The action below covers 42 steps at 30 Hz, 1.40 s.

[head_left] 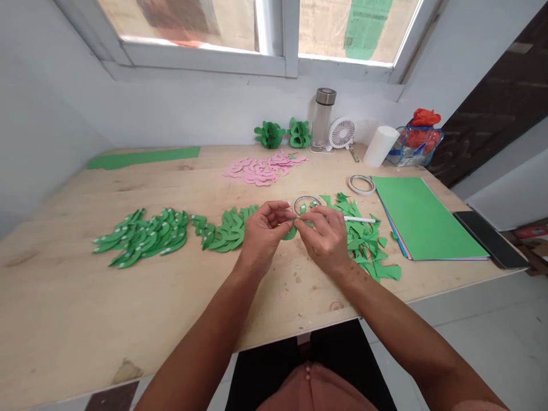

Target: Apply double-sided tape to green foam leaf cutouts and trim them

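Between my two hands is a small cut piece of green paper (289, 234), mostly covered by my fingers. My left hand (266, 231) pinches it from the left, and my right hand (324, 235) pinches it from the right, fingertips nearly meeting. Just left of my left hand lies a pile of curved green paper cutouts (231, 229). Farther left is another pile of green cutouts with small white tabs (149, 235). A roll of tape (306, 200) lies behind my hands, partly hidden. Green paper scraps (370, 251) and a white pen (359, 219) are right of my right hand.
Pink paper cutouts (261, 169) lie farther back, before two green paper ornaments (270, 135). A glass bottle (321, 123), a small fan (342, 133) and a white roll (381, 146) stand by the wall. Green sheets (428, 220), a second tape roll (362, 184) and a phone (490, 240) are right.
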Available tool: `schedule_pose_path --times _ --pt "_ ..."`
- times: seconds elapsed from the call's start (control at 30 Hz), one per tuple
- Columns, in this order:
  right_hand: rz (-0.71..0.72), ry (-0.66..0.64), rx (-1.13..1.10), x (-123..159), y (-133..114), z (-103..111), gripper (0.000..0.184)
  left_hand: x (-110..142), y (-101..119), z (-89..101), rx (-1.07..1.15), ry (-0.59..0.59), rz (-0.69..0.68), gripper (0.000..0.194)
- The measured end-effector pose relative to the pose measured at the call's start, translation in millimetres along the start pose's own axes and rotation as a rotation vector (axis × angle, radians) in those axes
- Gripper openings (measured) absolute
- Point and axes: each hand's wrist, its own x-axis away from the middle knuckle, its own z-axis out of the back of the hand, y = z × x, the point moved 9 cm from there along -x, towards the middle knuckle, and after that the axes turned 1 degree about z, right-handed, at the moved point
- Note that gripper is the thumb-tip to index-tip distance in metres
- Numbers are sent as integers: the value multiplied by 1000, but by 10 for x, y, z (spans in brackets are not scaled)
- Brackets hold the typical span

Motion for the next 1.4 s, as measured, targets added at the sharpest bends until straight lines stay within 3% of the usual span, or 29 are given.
schedule_pose_path --times 0.43,0.67,0.83,1.07,1.4 --pt "-154 27 -189 2 141 25 15 -5 64 34 -51 35 -84 31" --pt "-343 -88 -439 51 274 -130 15 47 128 14 -71 61 -151 31" --pt "-484 -102 -553 62 359 -155 15 99 162 -37 -78 57 -192 31" --pt "-863 -197 -994 226 485 -468 17 142 199 -37 -103 87 -227 29" --pt "-991 -187 -1275 295 454 -618 19 142 211 -14 -87 119 -229 34"
